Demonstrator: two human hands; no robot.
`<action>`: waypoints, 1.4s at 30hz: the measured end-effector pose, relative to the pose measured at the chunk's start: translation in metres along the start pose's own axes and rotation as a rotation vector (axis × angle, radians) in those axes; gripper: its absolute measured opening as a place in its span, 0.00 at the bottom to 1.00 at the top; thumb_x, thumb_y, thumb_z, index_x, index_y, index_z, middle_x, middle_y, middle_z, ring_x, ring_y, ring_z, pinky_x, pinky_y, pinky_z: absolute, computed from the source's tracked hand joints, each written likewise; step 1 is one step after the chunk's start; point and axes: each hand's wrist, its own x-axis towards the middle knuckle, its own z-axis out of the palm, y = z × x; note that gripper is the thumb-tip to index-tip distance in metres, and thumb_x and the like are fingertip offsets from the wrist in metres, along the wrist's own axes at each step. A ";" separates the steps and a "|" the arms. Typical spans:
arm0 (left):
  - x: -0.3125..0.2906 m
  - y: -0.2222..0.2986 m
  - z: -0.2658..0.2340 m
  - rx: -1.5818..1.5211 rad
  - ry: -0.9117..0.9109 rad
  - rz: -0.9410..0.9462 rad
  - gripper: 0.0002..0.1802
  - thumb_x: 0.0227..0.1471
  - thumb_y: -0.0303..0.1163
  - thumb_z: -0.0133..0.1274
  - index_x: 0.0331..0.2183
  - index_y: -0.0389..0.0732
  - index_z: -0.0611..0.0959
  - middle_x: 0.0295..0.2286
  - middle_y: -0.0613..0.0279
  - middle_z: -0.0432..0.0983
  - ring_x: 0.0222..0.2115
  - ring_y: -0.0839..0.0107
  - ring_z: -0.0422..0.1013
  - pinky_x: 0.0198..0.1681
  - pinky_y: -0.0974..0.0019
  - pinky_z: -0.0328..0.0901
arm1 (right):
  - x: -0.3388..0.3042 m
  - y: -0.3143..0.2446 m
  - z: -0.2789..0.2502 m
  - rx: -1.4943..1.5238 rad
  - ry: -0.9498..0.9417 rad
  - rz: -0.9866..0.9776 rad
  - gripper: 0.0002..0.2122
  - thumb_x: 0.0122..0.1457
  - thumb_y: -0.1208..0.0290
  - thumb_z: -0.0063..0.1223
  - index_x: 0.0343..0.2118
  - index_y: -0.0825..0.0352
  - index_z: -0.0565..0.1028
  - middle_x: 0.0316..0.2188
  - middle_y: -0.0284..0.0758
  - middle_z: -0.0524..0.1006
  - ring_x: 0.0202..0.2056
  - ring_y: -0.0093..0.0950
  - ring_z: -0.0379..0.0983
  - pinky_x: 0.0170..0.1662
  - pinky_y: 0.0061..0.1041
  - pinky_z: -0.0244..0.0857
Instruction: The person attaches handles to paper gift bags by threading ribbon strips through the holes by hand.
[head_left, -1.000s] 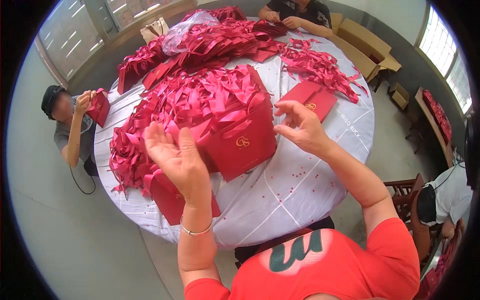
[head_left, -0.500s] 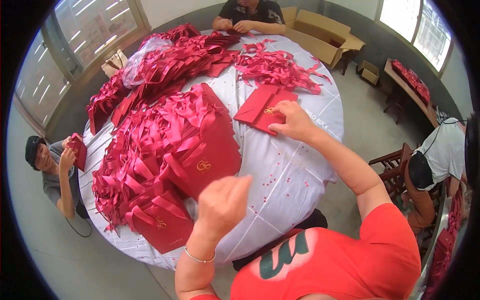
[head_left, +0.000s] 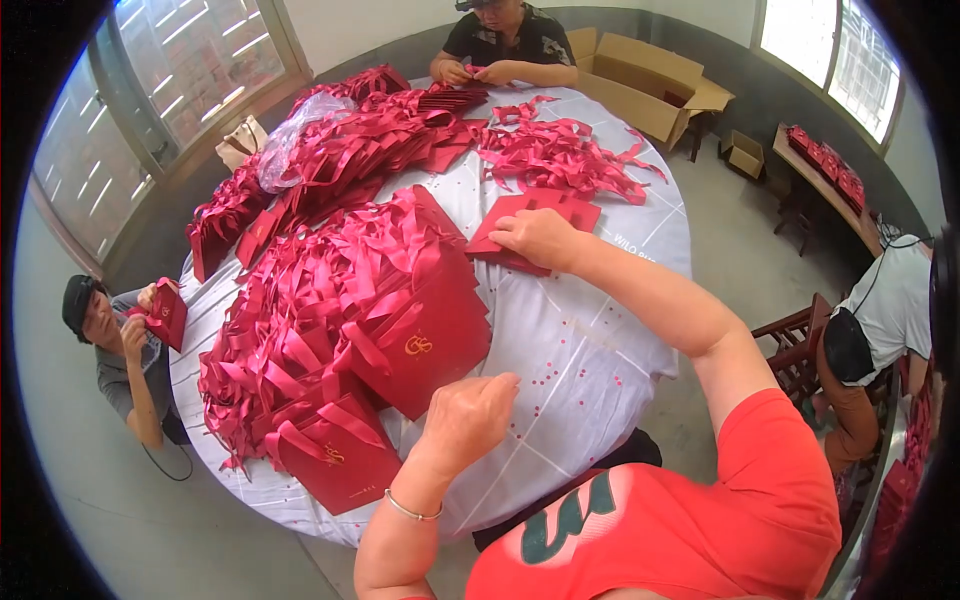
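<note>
Flat red paper bags (head_left: 572, 207) lie in a small pile on the round table. My right hand (head_left: 540, 238) reaches over this pile, its fingertips drawn together on the left part of the top bag and covering some of it. Nearer to me, my left hand (head_left: 468, 415) hovers over the cloth with its fingers curled in and its thumb out; nothing shows in it. Left of it stands a dense group of upright red gift bags (head_left: 425, 345) with pink-red ribbon handles. One bag (head_left: 340, 455) leans at the front of that group.
Loose ribbons (head_left: 570, 150) lie heaped beyond the flat bags. More bags (head_left: 350, 150) and clear plastic (head_left: 300, 140) cover the far left. Small red dots speckle the white tablecloth (head_left: 560, 440). Co-workers (head_left: 515, 45) (head_left: 125, 350) handle red pieces. An open carton (head_left: 640, 85) stands behind.
My right hand has shifted left over the top flat bag, and its fingers have come together. My left hand has moved slightly right and stays closed. The whole view has shifted a little.
</note>
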 end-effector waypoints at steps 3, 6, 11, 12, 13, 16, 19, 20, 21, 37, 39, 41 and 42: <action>-0.002 0.002 0.000 0.009 0.043 -0.015 0.06 0.47 0.23 0.59 0.31 0.38 0.81 0.22 0.56 0.79 0.23 0.59 0.77 0.26 0.62 0.71 | -0.015 0.003 -0.023 0.030 0.160 -0.027 0.07 0.53 0.73 0.50 0.36 0.61 0.75 0.29 0.33 0.74 0.31 0.31 0.77 0.32 0.30 0.73; -0.002 0.004 0.002 -0.050 0.163 -0.052 0.08 0.46 0.20 0.58 0.33 0.36 0.81 0.27 0.53 0.80 0.29 0.57 0.78 0.33 0.61 0.73 | -0.038 -0.001 -0.062 0.058 0.209 -0.077 0.11 0.52 0.73 0.51 0.40 0.62 0.77 0.37 0.33 0.77 0.33 0.31 0.78 0.33 0.28 0.73; 0.004 0.001 -0.004 -0.088 0.386 -0.042 0.15 0.45 0.17 0.57 0.38 0.33 0.79 0.36 0.46 0.78 0.38 0.48 0.75 0.43 0.56 0.71 | -0.077 -0.040 -0.123 0.188 0.259 -0.395 0.15 0.55 0.73 0.51 0.46 0.65 0.77 0.47 0.39 0.78 0.39 0.31 0.79 0.40 0.27 0.76; 0.007 0.001 -0.005 -0.089 0.410 -0.050 0.15 0.45 0.17 0.57 0.39 0.33 0.79 0.36 0.46 0.78 0.39 0.49 0.76 0.44 0.56 0.70 | -0.084 -0.050 -0.132 0.199 0.250 -0.465 0.14 0.55 0.74 0.52 0.46 0.66 0.77 0.48 0.39 0.77 0.40 0.31 0.79 0.42 0.27 0.76; 0.008 -0.001 -0.004 -0.104 0.400 -0.057 0.16 0.45 0.17 0.56 0.40 0.33 0.79 0.38 0.47 0.78 0.42 0.49 0.75 0.47 0.55 0.69 | -0.091 -0.059 -0.136 0.225 0.257 -0.519 0.14 0.56 0.74 0.52 0.46 0.67 0.77 0.49 0.40 0.77 0.43 0.31 0.79 0.44 0.27 0.76; 0.007 -0.002 -0.002 -0.096 0.288 -0.039 0.20 0.45 0.17 0.55 0.44 0.33 0.79 0.44 0.50 0.77 0.50 0.50 0.71 0.55 0.54 0.65 | -0.105 -0.078 -0.147 0.327 0.205 -0.627 0.12 0.58 0.74 0.51 0.45 0.69 0.77 0.48 0.43 0.77 0.46 0.34 0.77 0.48 0.29 0.74; 0.013 0.008 0.002 -0.108 0.168 0.028 0.24 0.45 0.17 0.54 0.48 0.33 0.77 0.47 0.48 0.75 0.54 0.50 0.68 0.58 0.51 0.61 | -0.119 -0.090 -0.155 0.410 0.194 -0.685 0.12 0.59 0.74 0.50 0.44 0.72 0.77 0.48 0.46 0.77 0.48 0.35 0.76 0.50 0.30 0.73; 0.015 0.012 0.003 -0.123 0.127 0.041 0.25 0.45 0.17 0.54 0.49 0.33 0.76 0.48 0.48 0.74 0.54 0.50 0.68 0.58 0.51 0.60 | -0.121 -0.094 -0.157 0.425 0.198 -0.724 0.11 0.61 0.74 0.46 0.43 0.72 0.78 0.48 0.46 0.77 0.49 0.35 0.76 0.50 0.30 0.73; 0.015 0.017 0.004 -0.136 0.087 0.056 0.26 0.45 0.17 0.54 0.49 0.32 0.75 0.49 0.47 0.74 0.55 0.50 0.67 0.59 0.50 0.59 | -0.121 -0.097 -0.159 0.438 0.201 -0.764 0.12 0.63 0.75 0.43 0.41 0.71 0.79 0.48 0.46 0.77 0.49 0.36 0.76 0.51 0.31 0.72; 0.006 0.018 0.010 -0.044 0.038 -0.129 0.11 0.39 0.27 0.65 0.28 0.40 0.79 0.26 0.57 0.73 0.29 0.54 0.71 0.35 0.58 0.64 | -0.116 -0.073 -0.120 0.403 0.270 -0.551 0.11 0.59 0.73 0.49 0.42 0.67 0.78 0.47 0.42 0.77 0.47 0.35 0.76 0.48 0.32 0.71; 0.007 0.014 0.008 -0.108 0.019 -0.176 0.11 0.39 0.27 0.66 0.27 0.39 0.79 0.25 0.57 0.74 0.29 0.55 0.71 0.35 0.58 0.65 | -0.116 -0.033 -0.093 0.321 0.292 -0.220 0.10 0.55 0.75 0.53 0.40 0.65 0.79 0.43 0.40 0.78 0.46 0.36 0.76 0.47 0.32 0.72; 0.007 0.006 0.008 -0.191 -0.029 -0.244 0.10 0.40 0.28 0.66 0.25 0.37 0.80 0.22 0.55 0.75 0.26 0.55 0.72 0.33 0.58 0.66 | -0.119 0.013 -0.060 0.309 0.307 0.180 0.09 0.53 0.75 0.55 0.37 0.65 0.79 0.40 0.39 0.79 0.45 0.37 0.76 0.47 0.32 0.72; 0.006 0.004 0.008 -0.197 -0.025 -0.236 0.10 0.40 0.28 0.66 0.25 0.37 0.80 0.22 0.55 0.75 0.26 0.55 0.72 0.33 0.58 0.66 | -0.120 0.036 -0.046 0.353 0.319 0.389 0.07 0.52 0.75 0.56 0.35 0.65 0.80 0.39 0.39 0.80 0.45 0.37 0.75 0.47 0.33 0.71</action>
